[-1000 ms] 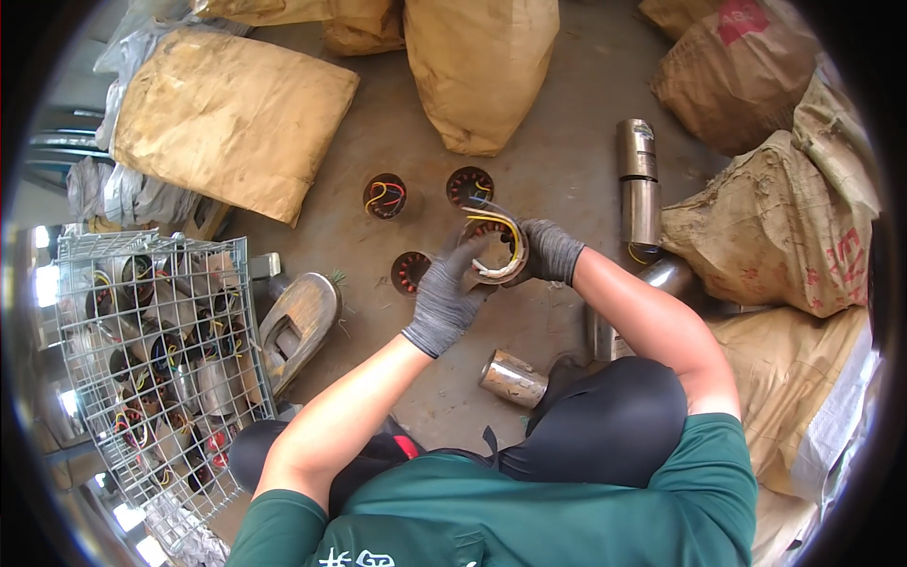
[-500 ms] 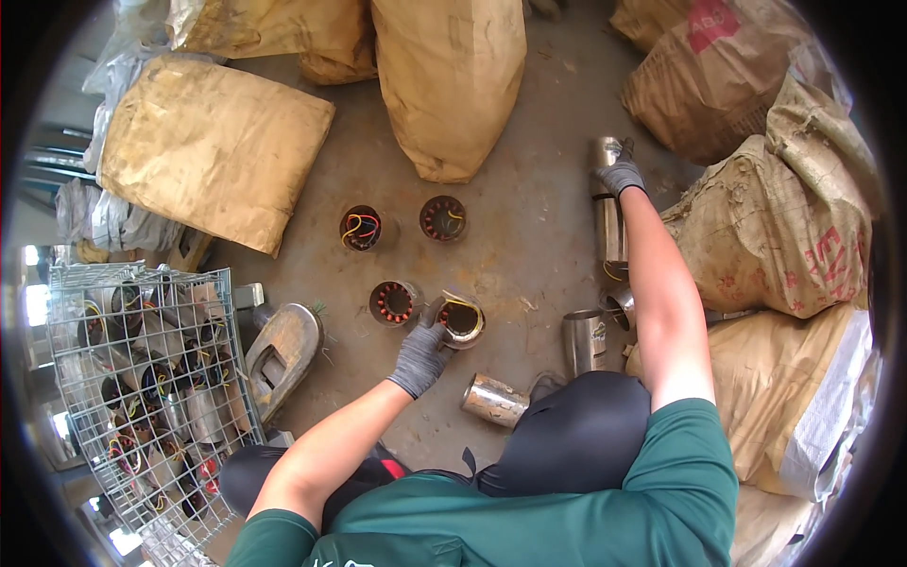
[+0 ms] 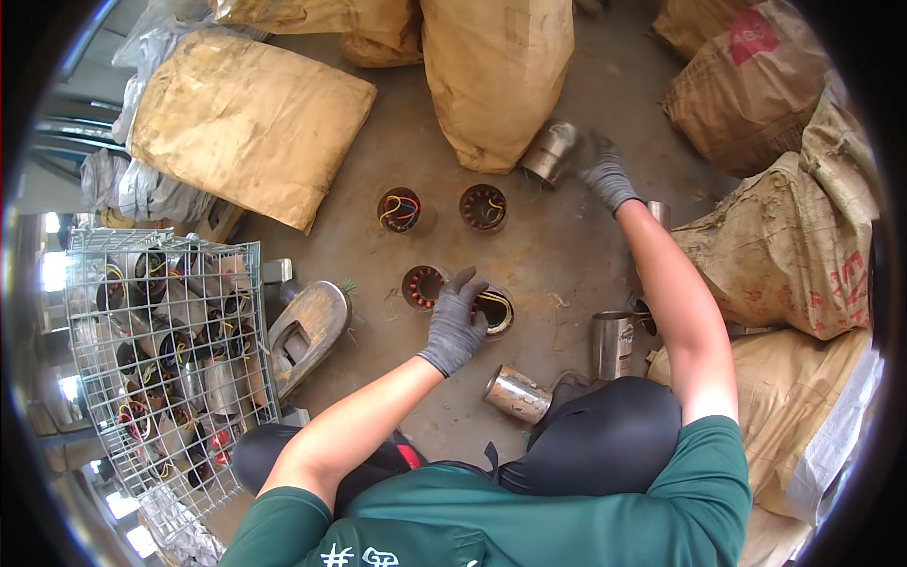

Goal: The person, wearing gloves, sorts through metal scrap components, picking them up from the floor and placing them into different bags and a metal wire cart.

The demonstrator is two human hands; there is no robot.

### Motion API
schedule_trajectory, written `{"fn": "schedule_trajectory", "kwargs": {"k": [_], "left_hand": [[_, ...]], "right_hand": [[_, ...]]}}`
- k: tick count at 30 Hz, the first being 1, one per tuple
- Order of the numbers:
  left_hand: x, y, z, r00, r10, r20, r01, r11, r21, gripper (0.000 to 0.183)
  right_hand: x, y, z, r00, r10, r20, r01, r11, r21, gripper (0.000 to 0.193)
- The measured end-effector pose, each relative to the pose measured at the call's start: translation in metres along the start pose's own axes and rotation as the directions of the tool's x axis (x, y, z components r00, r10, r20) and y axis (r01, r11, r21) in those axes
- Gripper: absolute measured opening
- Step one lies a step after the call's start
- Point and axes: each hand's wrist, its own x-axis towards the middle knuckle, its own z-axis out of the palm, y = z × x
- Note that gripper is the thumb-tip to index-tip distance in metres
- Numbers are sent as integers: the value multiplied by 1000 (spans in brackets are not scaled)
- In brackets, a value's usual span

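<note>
My left hand [image 3: 455, 323], in a grey knit glove, is open, with fingers stretched over the near pair of motor stators. It touches or hovers over the stator with yellow wires [image 3: 508, 311] and partly hides it. Just left is a stator with red-brown coil ends [image 3: 420, 285]. My right hand [image 3: 609, 177], also gloved, reaches far right; its fingers are smeared by motion. Beside its fingertips a bare metal cylinder [image 3: 548, 155] leans at a tilt near a paper sack; whether the fingers touch it is unclear. Two more wired stators [image 3: 399, 210] [image 3: 483, 207] stand upright beyond.
A wire basket [image 3: 175, 369] full of stators stands at left, beside an oval metal block [image 3: 312, 331]. Metal cylinders lie or stand by my knee [image 3: 519, 393] and at right [image 3: 612, 345]. Large paper sacks [image 3: 250, 128] surround the floor at the back and right [image 3: 803, 246].
The metal cylinder in my right hand has moved left toward the middle sack, and the hand's fingers now blur beside it. My left hand's fingers have stretched out over the near stators. The view has shifted.
</note>
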Motion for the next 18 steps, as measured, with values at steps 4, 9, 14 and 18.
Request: {"fn": "schedule_trajectory", "kwargs": {"k": [4,9,14,18], "left_hand": [[-3,3,-2,997,-75,16,76,996,-38,50],[-8,16,-3,998,-46,39,49,997,-59,51],[-8,12,-9,999,-40,2,40,992,-116,54],[-3,5,-15,998,-45,-35,41,994,-100,57]], "right_hand": [[-12,-81,-30,977,-43,211,109,944,-312,116],[16,-55,-19,974,-156,162,183,968,-172,114],[-6,-17,-11,941,-220,256,102,908,406,111],[-65,-28,-5,813,-270,516,-291,579,762,98]]}}
